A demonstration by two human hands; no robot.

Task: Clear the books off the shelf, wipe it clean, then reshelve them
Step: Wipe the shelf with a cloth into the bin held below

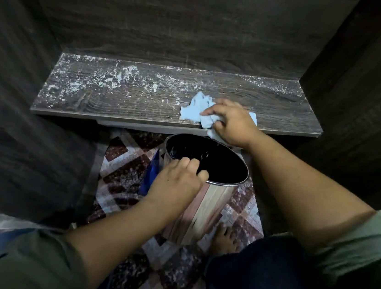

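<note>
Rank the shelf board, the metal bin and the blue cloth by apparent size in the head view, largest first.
Shelf board, largest.
Metal bin, second, though nearer the camera.
Blue cloth, smallest; the right hand gripping it hides part.

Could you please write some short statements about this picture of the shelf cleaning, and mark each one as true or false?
1. The right hand holds a light blue cloth on the shelf. True.
2. Books stand on the shelf. False: none are on it.
3. The left hand grips the rim of the metal bin. True.
4. The metal bin stands on top of the shelf. False: it is below the shelf's front edge.
5. The white dust lies mostly on the shelf's right part. False: mostly on the left part.
</note>
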